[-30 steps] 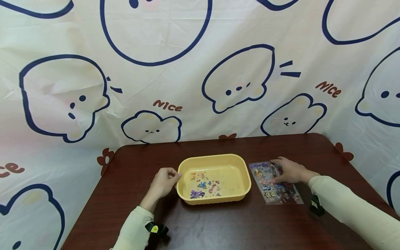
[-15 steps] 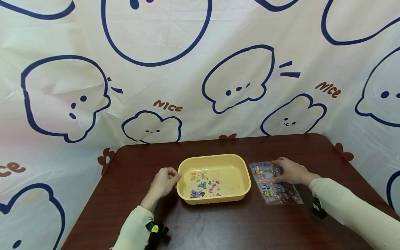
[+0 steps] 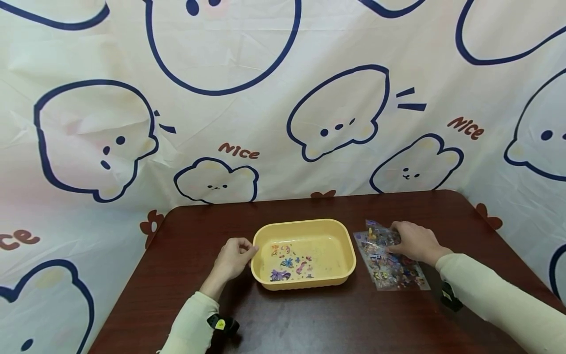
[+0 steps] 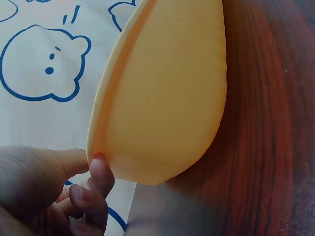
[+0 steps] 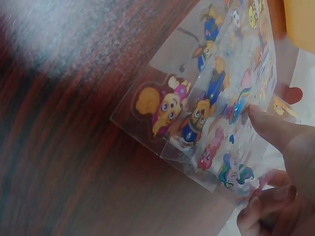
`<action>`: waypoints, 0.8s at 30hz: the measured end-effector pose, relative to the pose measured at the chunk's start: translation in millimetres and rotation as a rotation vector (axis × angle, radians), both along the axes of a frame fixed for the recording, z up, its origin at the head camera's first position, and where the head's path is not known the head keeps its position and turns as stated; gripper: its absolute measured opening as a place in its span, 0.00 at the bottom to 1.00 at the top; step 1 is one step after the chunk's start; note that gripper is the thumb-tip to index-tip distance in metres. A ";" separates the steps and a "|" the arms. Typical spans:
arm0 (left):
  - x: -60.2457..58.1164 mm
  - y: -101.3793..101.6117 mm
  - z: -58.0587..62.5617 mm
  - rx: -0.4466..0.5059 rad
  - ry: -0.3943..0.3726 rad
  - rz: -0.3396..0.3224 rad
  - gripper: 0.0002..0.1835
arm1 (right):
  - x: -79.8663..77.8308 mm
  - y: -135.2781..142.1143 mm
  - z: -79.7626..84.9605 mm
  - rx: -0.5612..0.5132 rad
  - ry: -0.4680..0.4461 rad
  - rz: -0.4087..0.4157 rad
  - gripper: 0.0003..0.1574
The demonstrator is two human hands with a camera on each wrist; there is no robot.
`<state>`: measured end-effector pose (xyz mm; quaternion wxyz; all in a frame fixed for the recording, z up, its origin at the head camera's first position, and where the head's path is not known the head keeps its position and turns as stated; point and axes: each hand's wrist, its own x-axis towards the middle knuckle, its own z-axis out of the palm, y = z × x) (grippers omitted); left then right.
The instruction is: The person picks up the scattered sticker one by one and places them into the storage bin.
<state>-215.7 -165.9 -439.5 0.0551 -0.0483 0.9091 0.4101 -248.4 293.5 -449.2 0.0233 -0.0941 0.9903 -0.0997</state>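
In the head view, my left hand [image 3: 231,259] pinches the left rim of a shallow yellow plastic tray [image 3: 305,284]. The left wrist view shows thumb and fingertips on either side of the rim of the tray [image 4: 167,98]. Several colourful cartoon stickers [image 3: 287,263] lie inside the tray. To its right, my right hand [image 3: 416,242] pinches a clear sticker sheet [image 3: 375,232], whose far end stands raised. Beneath it a second clear sheet [image 3: 383,281] shows on the table. Up close, the held sheet [image 5: 211,152] bears cartoon puppies and ponies, with my thumb across its face.
The dark red-brown wooden table [image 3: 331,324] reaches back to a pale cartoon-printed cloth [image 3: 274,123], which also hangs at both sides. Both wrists carry small black devices, one of them a camera [image 3: 223,323] at the left sleeve.
My right hand has lifted the sticker sheet's far end, which lay flat before and now tilts up off the sheet below. The left hand and the tray have stayed in place.
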 end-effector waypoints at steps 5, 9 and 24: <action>1.2 -0.8 0.4 0.005 0.000 -0.001 0.11 | -0.4 -0.8 0.2 -0.007 -0.005 -0.011 0.43; 1.2 -0.9 0.4 0.003 -0.001 -0.001 0.11 | -0.5 -0.4 0.7 -0.002 -0.003 -0.004 0.44; 0.1 -1.9 -2.7 0.005 0.015 0.000 0.10 | -3.4 0.7 7.2 -0.005 -0.077 -0.004 0.32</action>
